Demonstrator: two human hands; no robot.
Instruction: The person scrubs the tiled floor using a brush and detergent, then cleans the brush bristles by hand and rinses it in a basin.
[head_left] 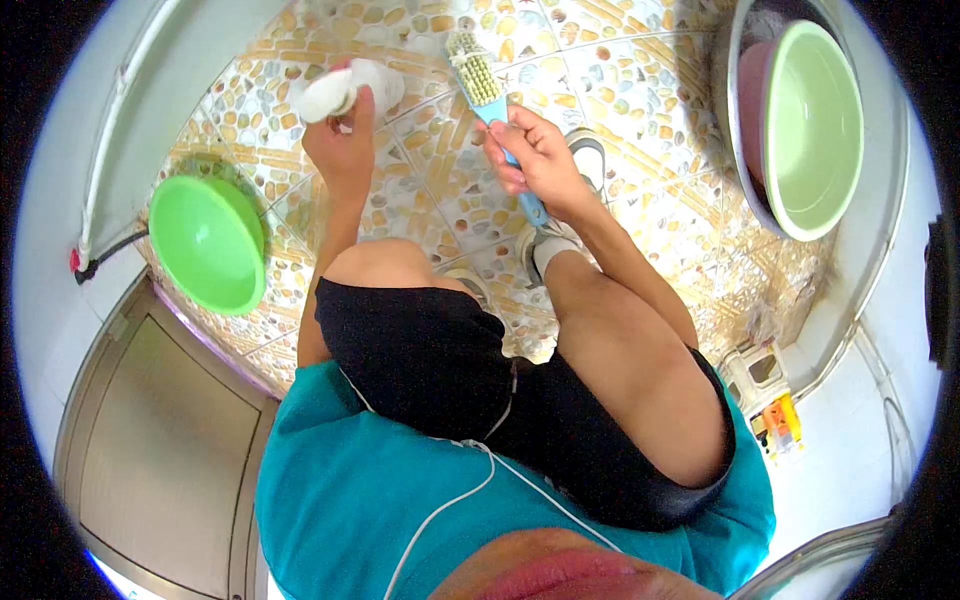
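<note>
My left hand (342,140) is closed around a white, rounded object (376,88) with a pale oval part at its left end; its kind is not clear. A bit of red shows along its upper edge. My right hand (535,158) grips the blue handle of a scrub brush (476,72). Its pale bristles face up toward me, and its head points away to the upper left. Hand and brush are apart from the white object, with patterned floor tiles between them.
A green basin (208,245) sits on the pebble-patterned floor (640,110) at left. At right, a pale green basin (815,130) leans inside a larger metal one (735,100). White pipe (108,150) runs along the left wall, above a closed door (170,440). A small rack (755,375) stands lower right.
</note>
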